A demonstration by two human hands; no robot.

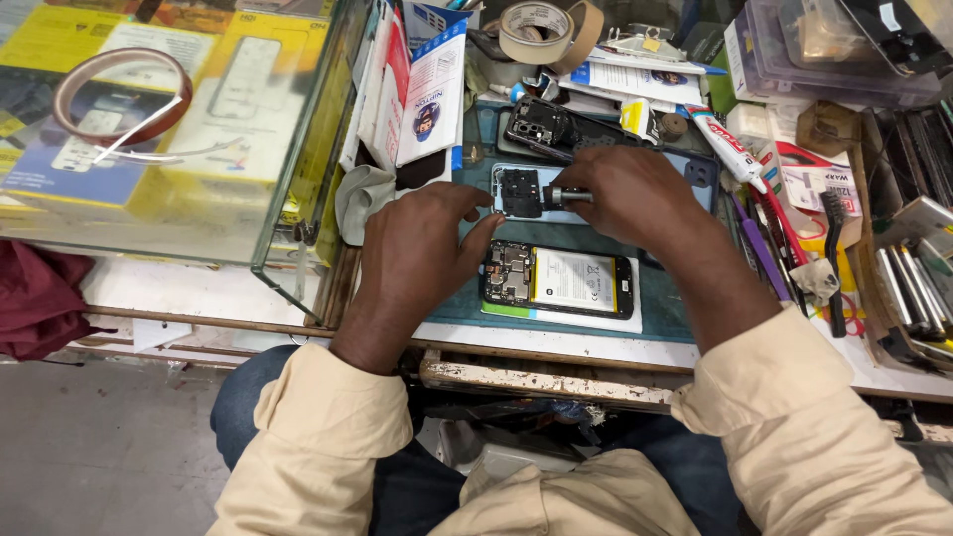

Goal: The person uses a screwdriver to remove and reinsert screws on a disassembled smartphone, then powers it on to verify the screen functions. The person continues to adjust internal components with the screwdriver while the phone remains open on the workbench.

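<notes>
The opened phone is laid face-down at six o'clock on the green mat, its battery exposed. At twelve, a small black cover is steadied by the left hand's half-curled fingertips, while a screwdriver is gripped in the closed right hand.

L hand flat, fingers spread; R hand curled, prob. pinching; both forearms reach fwd.

You wear a cream long-sleeved shirt with buttoned cuffs at both wrists, over blue jeans, and your hands are bare.
</notes>
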